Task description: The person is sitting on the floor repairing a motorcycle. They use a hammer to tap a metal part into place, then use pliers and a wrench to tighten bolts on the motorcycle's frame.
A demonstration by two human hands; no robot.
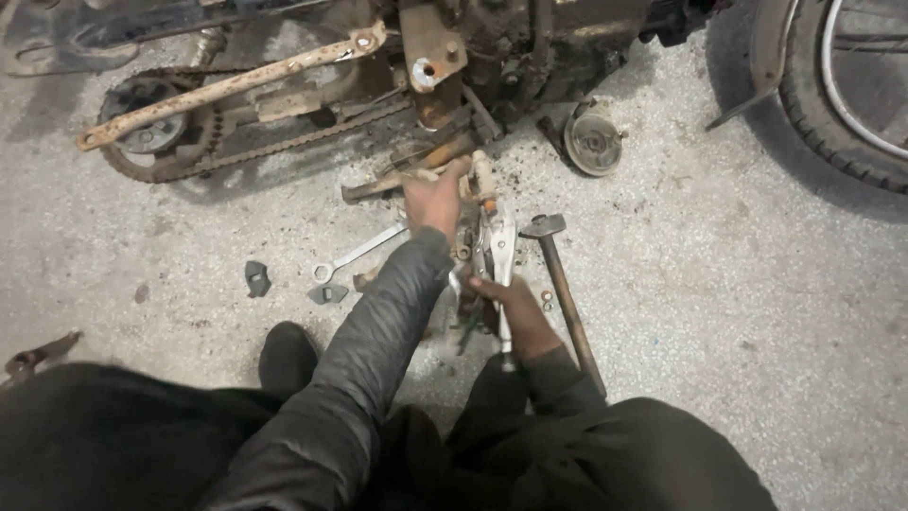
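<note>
Motorbike frame (445,38): It is the biggest thing here, rusty and dirty, and it fills the top of your view. Stay low when you reach under it, so your knuckles do not bump the metal.

Floor (738,312): Grey and speckled. The most open room is on your right side and at the far left. Move things that way if you need space.

Tyre (842,104): It sits in the top right corner, well apart from your hands. It closes off that corner.

Chain and sprocket (161,142): They lie at the upper left, near the long rusty bar (227,85). The teeth are sharp, so keep your sleeve away.

Hammer (566,293): It lies just beside your right hand, head pointing away from you. Its handle makes an edge on your right (do not kick it).

Silver tool (499,251): It looks like big pliers, lying among the small parts between your hands. This is the thing you are working with.

Wrench (355,254): It lies on the floor, just left of your left arm.

Left hand (433,201): It reaches forward to the rusty part under the frame. The fingers curl over it and seem to hold it, but I cannot tell how tight. Keep this hand steady.

Right hand (501,303): Its fingers are wrapped around the near end of the silver tool. Grip firmly and pull straight.

Small bits (326,293): Dark scraps lie left of your arm. Do not press on them.
</note>
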